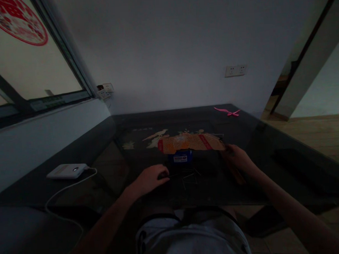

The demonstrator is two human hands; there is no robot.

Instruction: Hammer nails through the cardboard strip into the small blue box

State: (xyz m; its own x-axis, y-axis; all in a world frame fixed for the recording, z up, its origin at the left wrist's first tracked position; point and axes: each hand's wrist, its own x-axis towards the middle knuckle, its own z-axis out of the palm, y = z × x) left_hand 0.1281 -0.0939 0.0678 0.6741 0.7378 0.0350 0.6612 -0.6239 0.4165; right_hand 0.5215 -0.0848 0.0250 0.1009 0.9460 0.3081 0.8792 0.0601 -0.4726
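Observation:
My left hand [153,178] rests on the dark tabletop with its fingers curled. Whatever its fingertips pinch is too dark to make out. To its right, several thin metal pins [190,176], like nails, lie scattered. Behind them stands a small blue box [181,157] with a white label. A long orange-and-tan patterned packet [184,142] with red bands stretches over the top of the box. My right hand [239,157] is closed at the packet's right end, its fingertips partly lost in shadow. Below that hand is a long brown strip [235,171], perhaps a wooden handle.
A white power bank [67,171] with a white cable sits at the left. A pink ribbon [227,111] lies near the far right edge. At the right is a flat black object [306,169]. Wall sockets [236,70] and a window are beyond the glossy table.

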